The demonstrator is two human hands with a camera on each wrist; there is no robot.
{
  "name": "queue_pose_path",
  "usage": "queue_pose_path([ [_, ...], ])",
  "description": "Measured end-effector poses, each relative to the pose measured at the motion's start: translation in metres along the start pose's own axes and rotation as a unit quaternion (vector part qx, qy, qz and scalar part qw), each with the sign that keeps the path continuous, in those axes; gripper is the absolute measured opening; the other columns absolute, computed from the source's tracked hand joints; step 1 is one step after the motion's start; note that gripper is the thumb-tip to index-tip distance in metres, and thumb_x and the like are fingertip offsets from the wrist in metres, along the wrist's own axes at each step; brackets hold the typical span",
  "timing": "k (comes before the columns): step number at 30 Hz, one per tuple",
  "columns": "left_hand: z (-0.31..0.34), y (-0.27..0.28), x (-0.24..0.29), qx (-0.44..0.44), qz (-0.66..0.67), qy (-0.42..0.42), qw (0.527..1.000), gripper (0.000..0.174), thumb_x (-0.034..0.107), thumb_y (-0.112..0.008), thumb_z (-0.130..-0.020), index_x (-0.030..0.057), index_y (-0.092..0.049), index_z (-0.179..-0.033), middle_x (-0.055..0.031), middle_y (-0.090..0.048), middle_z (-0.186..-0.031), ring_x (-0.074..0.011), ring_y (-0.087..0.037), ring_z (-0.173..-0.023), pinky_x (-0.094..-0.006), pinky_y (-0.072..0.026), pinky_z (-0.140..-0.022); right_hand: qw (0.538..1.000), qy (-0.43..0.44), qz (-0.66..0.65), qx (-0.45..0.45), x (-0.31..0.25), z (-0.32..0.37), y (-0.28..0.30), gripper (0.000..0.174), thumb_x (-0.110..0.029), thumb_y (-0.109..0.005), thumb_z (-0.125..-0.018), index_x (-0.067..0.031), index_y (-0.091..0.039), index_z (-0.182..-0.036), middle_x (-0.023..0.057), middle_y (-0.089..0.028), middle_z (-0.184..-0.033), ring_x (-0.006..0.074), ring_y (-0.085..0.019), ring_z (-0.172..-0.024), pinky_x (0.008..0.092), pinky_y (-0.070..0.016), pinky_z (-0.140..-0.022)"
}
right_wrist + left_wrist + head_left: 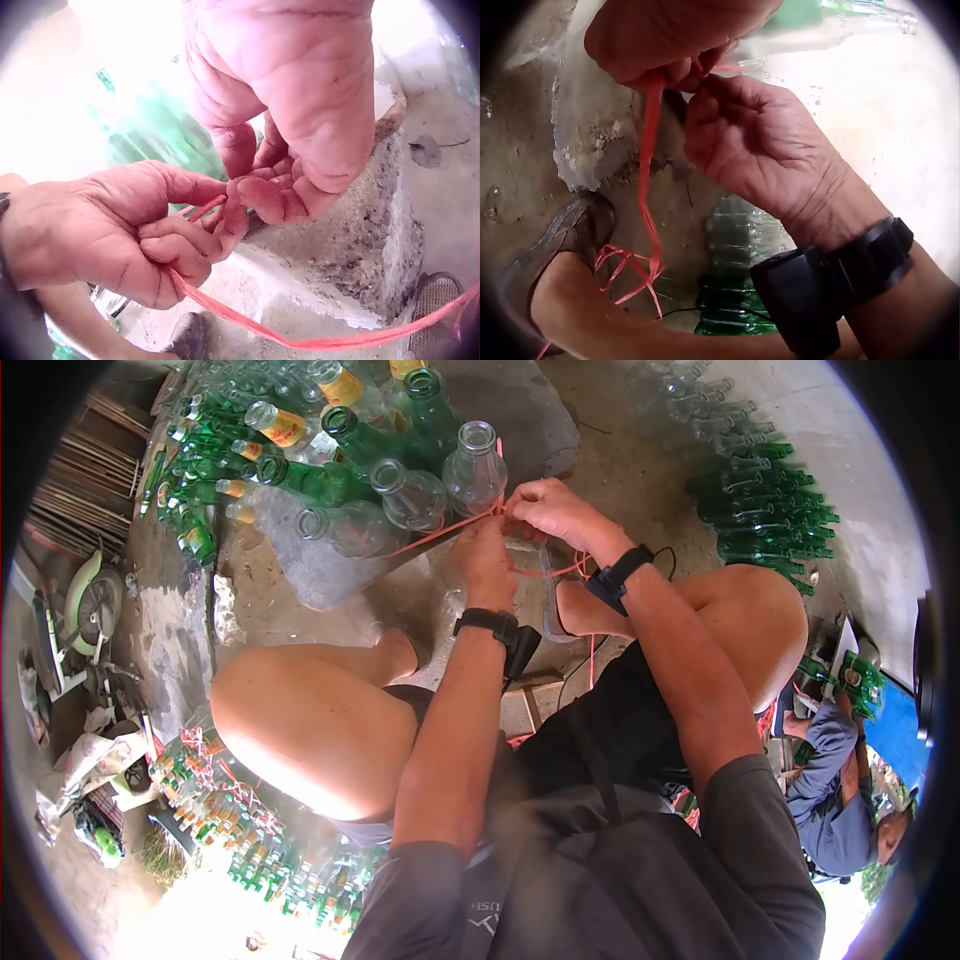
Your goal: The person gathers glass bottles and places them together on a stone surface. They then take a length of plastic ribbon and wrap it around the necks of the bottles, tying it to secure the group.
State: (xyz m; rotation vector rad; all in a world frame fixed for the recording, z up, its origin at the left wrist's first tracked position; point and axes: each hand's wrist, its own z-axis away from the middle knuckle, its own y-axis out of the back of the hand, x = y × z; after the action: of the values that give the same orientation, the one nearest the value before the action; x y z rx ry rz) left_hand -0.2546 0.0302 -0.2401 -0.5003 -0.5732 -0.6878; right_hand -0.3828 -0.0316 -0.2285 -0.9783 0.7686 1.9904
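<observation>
Pink plastic string (450, 532) runs along the near side of a group of glass bottles, with a clear bottle (475, 470) closest to the hands. My left hand (485, 565) pinches the string beside that bottle; in the right wrist view the left hand (112, 232) has curled fingers around the string (300, 345). My right hand (560, 510) meets the left at the fingertips, and in the left wrist view the right hand (757, 146) pinches at the same spot. A length of string (649, 165) hangs from the hands. The exact crossing of the string is hidden by fingers.
The bottles stand and lie on a grey slab (320, 575). Rows of green bottles (765, 510) lie on the floor to the right. More bottles (240, 820) are at lower left. A small wooden stool (533, 695) is between the legs. Another person (835, 790) is at far right.
</observation>
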Motion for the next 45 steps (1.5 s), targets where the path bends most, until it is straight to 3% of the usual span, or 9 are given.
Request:
queue_pose_path([
  [3,-0.017,0.002,-0.018,0.018,0.001,-0.084,0.996,0.015,0.005,-0.076,-0.080,-0.0012,-0.073,-0.094,-0.0075,-0.071,-0.088,-0.0147,-0.055,-0.057,-0.0307,-0.0369,-0.044,0.999,0.008,0.050,0.013,-0.003,0.001,-0.002,0.022,-0.022,-0.061,-0.097,-0.0014,-0.071,-0.099,0.0026,-0.070,-0.087,0.0118,-0.062,-0.072,0.0289,-0.0508,-0.062],
  [9,0.000,-0.002,0.006,0.014,-0.025,0.006,1.000,0.016,0.002,-0.075,-0.078,-0.0023,-0.072,-0.093,-0.0070,-0.068,-0.086,-0.0156,-0.062,-0.066,-0.0307,-0.0409,-0.048,0.996,0.056,0.061,0.018,-0.001,0.000,0.000,0.019,-0.017,-0.059,-0.097,-0.0019,-0.070,-0.099,0.0024,-0.070,-0.084,0.0107,-0.061,-0.070,0.0282,-0.0493,-0.060],
  [15,-0.008,0.001,0.007,0.014,0.013,0.063,0.998,0.017,0.004,-0.076,-0.079,0.0009,-0.069,-0.094,-0.0057,-0.066,-0.084,-0.0144,-0.057,-0.056,-0.0296,-0.0354,-0.043,0.998,0.035,0.048,0.001,0.002,-0.001,-0.002,0.016,-0.010,-0.057,-0.096,-0.0029,-0.069,-0.104,0.0026,-0.071,-0.087,0.0097,-0.061,-0.071,0.0271,-0.0492,-0.060],
  [20,-0.019,0.008,0.005,-0.024,0.008,0.112,0.993,0.016,0.006,-0.078,-0.081,0.0069,-0.067,-0.092,-0.0044,-0.064,-0.079,-0.0095,-0.046,-0.046,-0.0254,-0.0260,-0.036,1.000,0.009,0.010,-0.005,0.000,0.001,-0.001,0.015,-0.015,-0.060,-0.097,-0.0046,-0.069,-0.103,0.0025,-0.070,-0.086,0.0116,-0.064,-0.072,0.0283,-0.0519,-0.061],
  [24,-0.016,0.008,0.011,-0.027,0.004,0.124,0.992,0.016,0.006,-0.078,-0.080,0.0083,-0.068,-0.092,-0.0043,-0.063,-0.078,-0.0084,-0.044,-0.045,-0.0248,-0.0249,-0.036,1.000,0.000,-0.026,-0.012,0.004,0.002,0.001,0.016,-0.020,-0.062,-0.098,-0.0070,-0.070,-0.103,0.0013,-0.068,-0.084,0.0121,-0.063,-0.070,0.0286,-0.0517,-0.061],
  [26,-0.014,0.011,0.015,-0.051,0.014,0.150,0.987,0.016,0.004,-0.078,-0.080,0.0096,-0.068,-0.092,-0.0032,-0.064,-0.078,-0.0064,-0.043,-0.045,-0.0238,-0.0236,-0.036,0.989,-0.083,-0.111,-0.048,0.000,0.005,0.001,0.016,-0.024,-0.064,-0.098,-0.0094,-0.071,-0.103,-0.0006,-0.065,-0.081,0.0112,-0.060,-0.067,0.0278,-0.0496,-0.060],
  [29,-0.017,0.015,0.019,-0.079,0.015,0.183,0.980,0.017,0.003,-0.079,-0.080,0.0104,-0.068,-0.091,-0.0009,-0.062,-0.076,-0.0052,-0.041,-0.044,-0.0228,-0.0221,-0.037,0.980,-0.108,-0.160,-0.053,-0.002,0.007,0.001,0.016,-0.025,-0.066,-0.097,-0.0102,-0.071,-0.100,-0.0025,-0.061,-0.077,0.0104,-0.057,-0.065,0.0271,-0.0464,-0.059],
  [38,-0.016,0.020,0.022,-0.096,-0.032,0.184,0.978,0.015,0.009,-0.081,-0.086,0.0090,-0.069,-0.095,0.0003,-0.060,-0.074,-0.0042,-0.036,-0.044,-0.0220,-0.0207,-0.037,0.983,-0.085,-0.149,-0.070,0.001,-0.003,0.001,0.018,-0.024,-0.064,-0.094,-0.0101,-0.064,-0.082,-0.0017,-0.058,-0.075,0.0115,-0.057,-0.065,0.0274,-0.0425,-0.056],
  [45,-0.013,0.022,0.021,-0.133,-0.036,0.145,0.980,0.015,0.013,-0.081,-0.089,0.0077,-0.068,-0.095,-0.0008,-0.059,-0.075,-0.0042,-0.037,-0.046,-0.0218,-0.0233,-0.039,0.987,-0.076,-0.136,-0.044,-0.002,0.000,-0.004,0.019,-0.023,-0.063,-0.092,-0.0085,-0.063,-0.080,-0.0007,-0.058,-0.074,0.0124,-0.058,-0.066,0.0275,-0.0426,-0.056],
])
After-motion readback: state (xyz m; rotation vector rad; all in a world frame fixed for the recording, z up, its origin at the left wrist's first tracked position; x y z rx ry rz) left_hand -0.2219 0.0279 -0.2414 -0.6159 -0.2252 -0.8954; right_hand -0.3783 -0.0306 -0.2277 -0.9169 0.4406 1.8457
